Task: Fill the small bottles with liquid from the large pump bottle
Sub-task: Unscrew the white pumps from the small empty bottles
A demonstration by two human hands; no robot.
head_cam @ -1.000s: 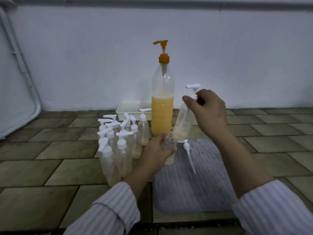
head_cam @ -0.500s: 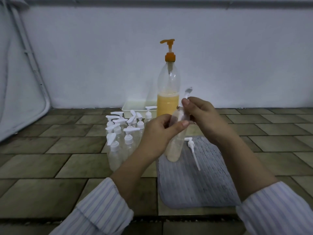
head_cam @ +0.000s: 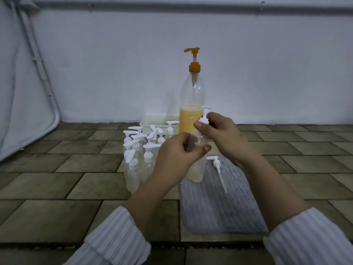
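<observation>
Person is holding a small bottle point(head_cam: 196, 169) upright over the near-left end of the grey mat point(head_cam: 215, 207), left hand point(head_cam: 177, 159) curling fingers round its body while right hand point(head_cam: 219, 134) is pinching its white pump cap point(head_cam: 204, 119) at the neck. Large pump bottle point(head_cam: 192, 104), approx. half full w/ yellow liquid, is standing just behind; cluster of small bottles point(head_cam: 141, 150) is sitting to its left on the tiles. Loose pump w/ tube point(head_cam: 218, 169) is lying on the mat, right of the held bottle.
</observation>
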